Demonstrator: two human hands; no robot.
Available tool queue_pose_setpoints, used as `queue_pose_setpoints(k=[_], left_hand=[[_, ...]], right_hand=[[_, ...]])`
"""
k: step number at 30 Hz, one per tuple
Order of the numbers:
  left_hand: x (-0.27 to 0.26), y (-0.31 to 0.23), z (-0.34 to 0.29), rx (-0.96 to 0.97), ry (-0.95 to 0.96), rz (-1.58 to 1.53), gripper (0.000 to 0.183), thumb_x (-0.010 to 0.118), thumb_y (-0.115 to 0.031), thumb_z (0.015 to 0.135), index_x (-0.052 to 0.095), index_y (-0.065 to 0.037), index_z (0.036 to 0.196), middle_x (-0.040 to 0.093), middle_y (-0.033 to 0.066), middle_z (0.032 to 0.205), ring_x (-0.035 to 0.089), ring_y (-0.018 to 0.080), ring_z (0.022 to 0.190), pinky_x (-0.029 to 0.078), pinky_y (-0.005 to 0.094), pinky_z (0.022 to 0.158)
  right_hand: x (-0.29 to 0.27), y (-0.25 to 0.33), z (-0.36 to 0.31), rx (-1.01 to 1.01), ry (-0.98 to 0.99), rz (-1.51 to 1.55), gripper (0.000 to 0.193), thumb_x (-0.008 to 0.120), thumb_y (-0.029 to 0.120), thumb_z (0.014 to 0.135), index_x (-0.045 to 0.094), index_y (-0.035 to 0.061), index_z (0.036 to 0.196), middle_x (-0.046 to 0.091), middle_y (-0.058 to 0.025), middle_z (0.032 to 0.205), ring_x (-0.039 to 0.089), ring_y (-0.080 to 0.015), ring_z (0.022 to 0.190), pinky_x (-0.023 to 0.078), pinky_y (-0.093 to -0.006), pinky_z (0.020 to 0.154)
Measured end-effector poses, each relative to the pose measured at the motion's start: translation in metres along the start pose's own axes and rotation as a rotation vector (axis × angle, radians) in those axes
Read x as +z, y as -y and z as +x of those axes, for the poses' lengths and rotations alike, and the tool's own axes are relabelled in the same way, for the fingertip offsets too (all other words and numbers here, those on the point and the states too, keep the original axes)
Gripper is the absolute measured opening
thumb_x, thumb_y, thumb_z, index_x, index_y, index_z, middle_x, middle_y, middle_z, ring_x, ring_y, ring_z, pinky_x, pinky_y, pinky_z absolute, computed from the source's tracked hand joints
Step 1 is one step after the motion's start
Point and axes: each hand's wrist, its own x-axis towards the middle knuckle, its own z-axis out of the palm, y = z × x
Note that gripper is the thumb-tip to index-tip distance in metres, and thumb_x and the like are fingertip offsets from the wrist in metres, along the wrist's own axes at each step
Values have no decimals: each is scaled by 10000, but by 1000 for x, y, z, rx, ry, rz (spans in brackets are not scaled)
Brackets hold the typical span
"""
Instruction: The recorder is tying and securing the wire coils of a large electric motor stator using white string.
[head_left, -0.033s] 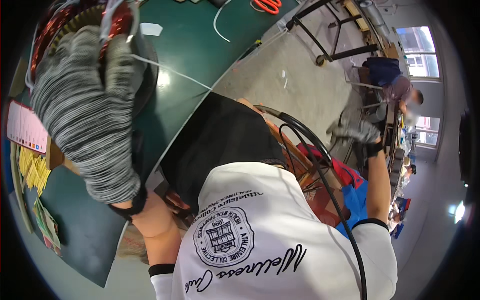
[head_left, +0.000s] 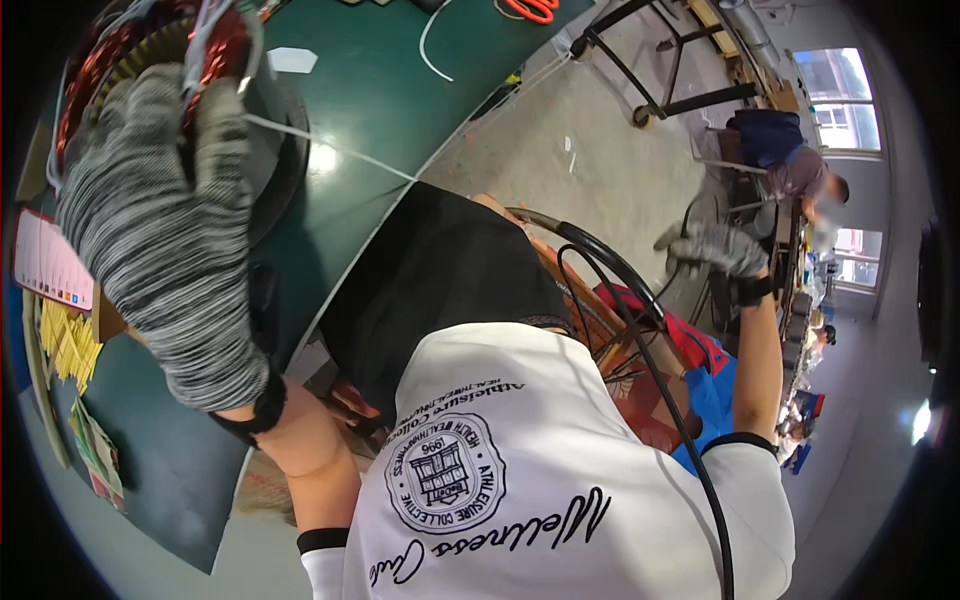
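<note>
At the upper left stands a motor stator (head_left: 225, 50) with red-brown copper windings, yellowish slot liners and white lacing cord. My left hand (head_left: 160, 230), in a grey striped knit glove, lies over it with fingers curled onto the windings. From the stator a white cord (head_left: 335, 145) runs taut to the table edge; past there I cannot follow it. Far out to the right, away from the table, my right hand (head_left: 715, 250) is raised in a matching glove. Its fingers are bent together, and what they hold is too blurred to make out.
The green table (head_left: 370, 60) carries a white paper piece (head_left: 293, 60), orange-handled scissors (head_left: 530, 10), a phone-like screen (head_left: 50, 260) and yellow strips (head_left: 68, 340). A black cable (head_left: 640, 330) passes by my right side. A wheeled metal frame (head_left: 660, 100) and a seated person (head_left: 800, 180) are beyond.
My left hand and the stator appear slightly farther left, as the view shifts a little. My right hand has moved slightly right, its fingers more bent.
</note>
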Motion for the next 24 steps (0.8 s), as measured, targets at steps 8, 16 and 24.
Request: queue_pose_setpoints(k=[8, 16, 24], left_hand=[[11, 12, -3, -28, 137, 20, 316, 626, -246, 819, 607, -47, 1065, 619, 135, 1023, 568, 317, 916, 425, 411, 847], [10, 1, -5, -134, 172, -131, 335, 625, -219, 834, 577, -52, 1120, 590, 125, 1067, 541, 277, 957, 406, 382, 868], [6, 7, -5, 10, 156, 11, 287, 631, -179, 831, 592, -32, 1074, 599, 112, 1010, 550, 256, 893, 427, 360, 816]], right_hand=[[-26, 11, -29, -91, -314, -20, 447, 486, 409, 896, 546, 52, 1159, 552, 20, 669, 475, -40, 549, 384, -180, 518], [8, 12, 57, 189, -157, -74, 441, 498, 407, 879, 583, 7, 1045, 618, -59, 738, 578, -123, 544, 463, -242, 482], [13, 12, 91, -45, 505, -369, 314, 689, 325, 777, 674, 18, 840, 629, -48, 659, 572, -112, 541, 467, -242, 491]])
